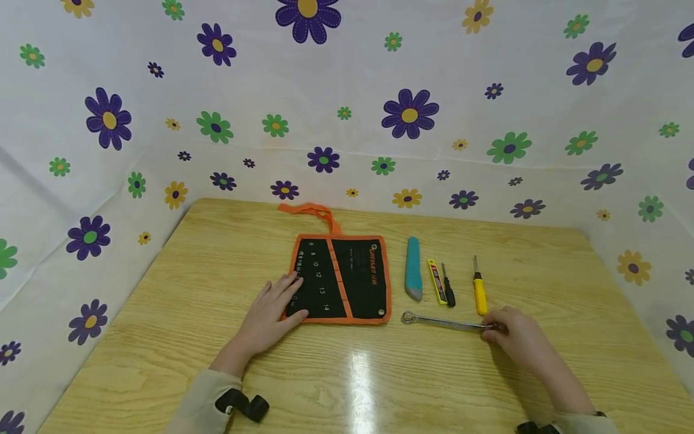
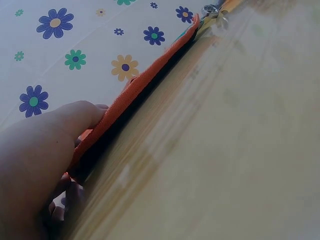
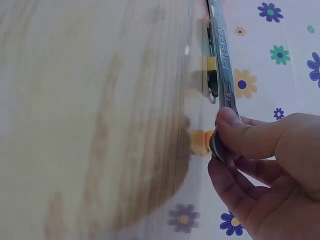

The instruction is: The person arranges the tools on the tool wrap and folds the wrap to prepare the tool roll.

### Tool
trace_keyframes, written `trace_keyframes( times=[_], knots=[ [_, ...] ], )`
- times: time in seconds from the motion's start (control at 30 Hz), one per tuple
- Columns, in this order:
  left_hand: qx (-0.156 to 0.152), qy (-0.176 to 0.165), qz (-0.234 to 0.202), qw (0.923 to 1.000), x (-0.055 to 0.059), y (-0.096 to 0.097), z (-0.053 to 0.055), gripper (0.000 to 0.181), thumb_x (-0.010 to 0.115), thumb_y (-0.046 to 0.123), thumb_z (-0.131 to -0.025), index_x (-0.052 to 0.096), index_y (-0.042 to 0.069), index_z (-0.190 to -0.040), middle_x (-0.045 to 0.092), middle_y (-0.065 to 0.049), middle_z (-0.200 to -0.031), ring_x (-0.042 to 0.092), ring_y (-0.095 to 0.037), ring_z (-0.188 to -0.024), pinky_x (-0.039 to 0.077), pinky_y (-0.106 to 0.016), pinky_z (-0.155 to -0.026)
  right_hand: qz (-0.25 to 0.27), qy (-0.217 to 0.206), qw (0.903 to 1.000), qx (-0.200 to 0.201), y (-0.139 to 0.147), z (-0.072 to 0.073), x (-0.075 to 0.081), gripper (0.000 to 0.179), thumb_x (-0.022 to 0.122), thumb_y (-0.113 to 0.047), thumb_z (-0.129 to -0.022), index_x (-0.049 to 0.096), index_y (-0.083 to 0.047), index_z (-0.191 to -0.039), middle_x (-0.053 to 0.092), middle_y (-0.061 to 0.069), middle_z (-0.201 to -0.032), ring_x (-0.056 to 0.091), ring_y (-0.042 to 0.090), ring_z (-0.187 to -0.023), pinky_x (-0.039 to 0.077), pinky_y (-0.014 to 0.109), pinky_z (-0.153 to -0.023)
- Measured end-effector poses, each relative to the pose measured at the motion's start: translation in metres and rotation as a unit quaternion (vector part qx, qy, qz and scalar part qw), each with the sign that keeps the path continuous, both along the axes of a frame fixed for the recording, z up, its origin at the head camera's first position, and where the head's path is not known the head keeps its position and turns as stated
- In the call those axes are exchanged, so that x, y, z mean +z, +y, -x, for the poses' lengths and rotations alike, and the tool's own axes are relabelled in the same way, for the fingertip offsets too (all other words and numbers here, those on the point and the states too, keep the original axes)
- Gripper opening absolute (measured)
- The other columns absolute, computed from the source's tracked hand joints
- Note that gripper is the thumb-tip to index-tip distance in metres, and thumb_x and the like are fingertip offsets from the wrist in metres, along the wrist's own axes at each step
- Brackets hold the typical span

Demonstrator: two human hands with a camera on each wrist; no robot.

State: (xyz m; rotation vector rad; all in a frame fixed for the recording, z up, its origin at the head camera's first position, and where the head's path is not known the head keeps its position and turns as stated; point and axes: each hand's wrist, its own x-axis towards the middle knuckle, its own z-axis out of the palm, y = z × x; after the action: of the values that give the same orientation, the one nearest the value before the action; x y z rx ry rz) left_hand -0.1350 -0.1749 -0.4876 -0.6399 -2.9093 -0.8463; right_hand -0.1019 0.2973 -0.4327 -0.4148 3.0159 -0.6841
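Note:
In the head view my left hand (image 1: 271,319) rests with spread fingers on the left side of a black tool pouch (image 1: 360,277) with orange trim. The pouch lies flat, with printed size numbers down its slots. The left wrist view shows the thumb (image 2: 85,117) at the pouch's orange edge (image 2: 135,92). My right hand (image 1: 517,337) pinches one end of a silver wrench (image 1: 447,323) between thumb and fingers, hiding that end. Its ring end points left, toward the pouch's lower right corner. In the right wrist view the wrench's shank (image 3: 223,55) bears raised lettering.
Right of the pouch lie a teal utility knife (image 1: 413,268), a yellow-and-red narrow case (image 1: 437,282), a small black screwdriver (image 1: 449,292) and a yellow screwdriver (image 1: 479,292). An orange strap (image 1: 314,209) trails behind the pouch. Flower-print cloth (image 1: 347,132) bounds the wooden table (image 1: 303,374).

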Motion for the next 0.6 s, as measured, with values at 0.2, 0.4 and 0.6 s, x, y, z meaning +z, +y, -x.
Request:
trace_keyframes(
  times=[0.2,0.4,0.6],
  knots=[
    [0.0,0.006,-0.006,1.0,0.001,0.001,-0.001,0.07,0.054,0.049,-0.094,0.034,0.011,-0.149,0.026,-0.008,-0.155,0.021,-0.028,-0.142,0.009,-0.05,-0.115,0.046,-0.017,0.9982,-0.034,-0.005,-0.002,0.007,0.004,0.065,-0.005,-0.09,0.068,-0.006,-0.092,0.065,0.002,-0.086,0.055,0.015,-0.072,0.046,0.028,-0.057],
    [0.0,-0.003,-0.005,1.0,0.001,0.0,0.0,0.069,0.053,0.049,-0.094,0.034,0.012,-0.15,0.025,-0.007,-0.156,0.019,-0.026,-0.143,0.007,-0.048,-0.115,0.154,-0.053,0.9849,-0.059,-0.011,-0.005,0.015,0.014,0.054,-0.008,-0.098,0.063,0.001,-0.104,0.066,0.007,-0.084,0.062,0.017,-0.069,0.053,0.028,-0.058],
    [0.0,-0.006,0.001,1.0,-0.001,0.0,0.001,0.07,0.05,0.052,-0.095,0.032,0.014,-0.151,0.023,-0.004,-0.156,0.018,-0.024,-0.143,0.006,-0.046,-0.116,0.259,-0.078,0.9594,-0.079,-0.018,-0.006,0.022,0.026,0.047,-0.015,-0.102,0.058,0.008,-0.107,0.064,0.018,-0.088,0.062,0.02,-0.071,0.055,0.033,-0.062]
  ],
)
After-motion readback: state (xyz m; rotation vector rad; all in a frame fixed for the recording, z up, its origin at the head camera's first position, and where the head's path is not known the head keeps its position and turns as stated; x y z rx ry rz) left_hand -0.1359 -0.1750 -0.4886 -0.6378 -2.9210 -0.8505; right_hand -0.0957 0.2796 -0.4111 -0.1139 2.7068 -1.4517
